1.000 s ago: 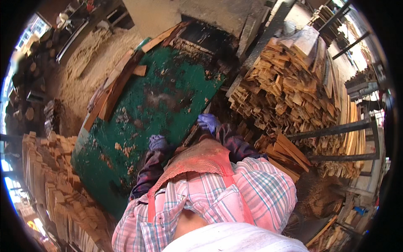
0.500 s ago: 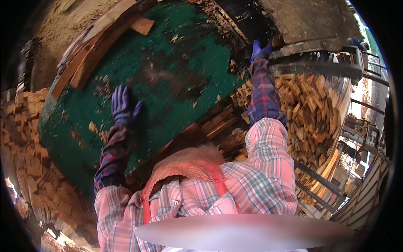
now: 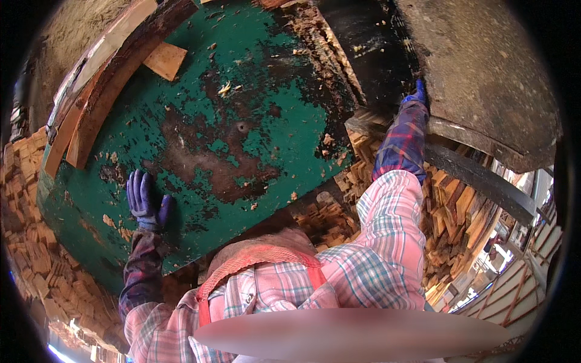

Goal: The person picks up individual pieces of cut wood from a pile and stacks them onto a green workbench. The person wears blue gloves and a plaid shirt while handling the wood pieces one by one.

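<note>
My left hand [image 3: 147, 201], in a purple-blue glove, lies flat with fingers stretched on the green tabletop [image 3: 275, 202], whose paint is worn through to brown in the middle. Nothing is under its palm that I can see. Farther right, my right hand [image 3: 415, 94], gloved in blue, reaches out to the border between a black strip [image 3: 378, 63] and a brownish-grey slab [image 3: 484, 72]. One finger or thumb points away from me; the other fingers are hidden, so what the hand touches does not show. Dark plaid sleeve covers reach up both forearms.
Long wooden boards [image 3: 100, 109] line the table's far left edge, a short wood block [image 3: 165, 60] beside them. Cut wood pieces [image 3: 45, 254] are piled at left, with more stacked wood [image 3: 454, 199] at right under a dark metal bar [image 3: 481, 181]. Sawdust litters the tabletop.
The whole view has shifted, showing more of the slab at right. My right hand has moved rightward to the slab's edge. My left hand stays flat on the table.
</note>
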The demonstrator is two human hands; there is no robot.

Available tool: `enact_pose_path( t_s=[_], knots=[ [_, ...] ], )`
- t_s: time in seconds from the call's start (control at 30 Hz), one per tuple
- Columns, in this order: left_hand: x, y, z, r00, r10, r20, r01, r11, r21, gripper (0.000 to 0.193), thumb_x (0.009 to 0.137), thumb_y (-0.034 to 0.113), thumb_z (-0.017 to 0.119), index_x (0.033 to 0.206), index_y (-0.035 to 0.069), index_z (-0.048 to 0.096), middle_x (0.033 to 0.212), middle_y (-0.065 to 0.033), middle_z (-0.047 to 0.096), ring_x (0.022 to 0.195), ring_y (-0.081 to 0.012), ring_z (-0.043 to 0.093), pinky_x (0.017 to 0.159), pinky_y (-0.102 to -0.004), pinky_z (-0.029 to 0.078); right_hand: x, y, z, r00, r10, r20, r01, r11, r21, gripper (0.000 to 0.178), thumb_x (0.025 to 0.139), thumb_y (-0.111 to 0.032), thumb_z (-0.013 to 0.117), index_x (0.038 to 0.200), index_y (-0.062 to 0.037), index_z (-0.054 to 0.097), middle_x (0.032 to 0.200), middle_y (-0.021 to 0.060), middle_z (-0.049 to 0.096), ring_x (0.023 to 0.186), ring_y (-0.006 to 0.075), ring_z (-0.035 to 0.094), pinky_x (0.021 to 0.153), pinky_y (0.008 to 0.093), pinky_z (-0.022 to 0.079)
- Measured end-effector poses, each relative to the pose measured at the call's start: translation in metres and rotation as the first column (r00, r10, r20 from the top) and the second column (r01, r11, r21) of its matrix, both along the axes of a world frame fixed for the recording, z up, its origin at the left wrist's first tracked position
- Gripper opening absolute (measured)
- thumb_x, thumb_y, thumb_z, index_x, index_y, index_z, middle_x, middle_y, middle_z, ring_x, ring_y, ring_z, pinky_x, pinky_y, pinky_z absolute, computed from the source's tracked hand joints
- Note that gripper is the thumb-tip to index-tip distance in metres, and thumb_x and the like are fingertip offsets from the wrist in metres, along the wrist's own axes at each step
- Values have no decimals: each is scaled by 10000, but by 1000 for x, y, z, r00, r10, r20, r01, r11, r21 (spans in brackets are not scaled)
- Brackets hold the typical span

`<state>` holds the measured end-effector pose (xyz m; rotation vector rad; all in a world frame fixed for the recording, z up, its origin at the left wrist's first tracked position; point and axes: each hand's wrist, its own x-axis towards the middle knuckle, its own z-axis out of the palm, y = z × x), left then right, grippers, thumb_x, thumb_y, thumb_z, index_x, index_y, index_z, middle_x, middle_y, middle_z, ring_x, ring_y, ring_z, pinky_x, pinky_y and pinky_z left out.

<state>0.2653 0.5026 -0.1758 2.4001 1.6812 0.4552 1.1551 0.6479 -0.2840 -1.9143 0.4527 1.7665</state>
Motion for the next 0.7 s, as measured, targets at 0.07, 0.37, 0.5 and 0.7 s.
enact_pose_path(
  t_s=[0.07, 0.37, 0.5, 0.7],
  knots=[
    [-5, -7, -4, 1000, 20, 6, -20, 1000, -10, 632, 748, 357, 610, 1251, 7, 454, 1310, -232, 422, 1222, -411, 390, 1030, -514, 275, 29, 6, -12, 980, -61, -192, 70, 997, 40, 886, 559, -872, 431, 848, -75, 691, 856, 153, 659, 847, 276, 601, 842, 455, 438],
    [-1, -1, -2, 999, 41, 28, -40, 998, -42, 605, 748, 336, 617, 1241, 17, 471, 1307, -217, 431, 1224, -398, 392, 1035, -504, 274, -76, 1, 7, 481, -383, 789, -21, 895, 447, 534, 589, -502, 628, 929, -89, 641, 764, 119, 640, 678, 245, 584, 667, 398, 492],
    [-6, -5, -2, 998, 38, 47, -36, 999, -31, 618, 740, 333, 637, 1248, 26, 467, 1307, -207, 435, 1228, -391, 390, 1037, -491, 276, -182, -11, 13, 288, -465, 837, -59, 864, 501, 507, 555, -324, 747, 985, -90, 614, 724, 106, 628, 610, 228, 575, 603, 362, 513],
    [-12, -7, 2, 997, 21, 71, -17, 998, -65, 596, 778, 308, 623, 1285, 53, 440, 1354, -174, 397, 1271, -352, 346, 1051, -461, 263, -443, -29, 24, 326, -432, 841, -317, 788, 528, 461, 617, -173, 778, 1013, -69, 567, 780, 87, 609, 639, 190, 574, 598, 322, 521]
  ],
)
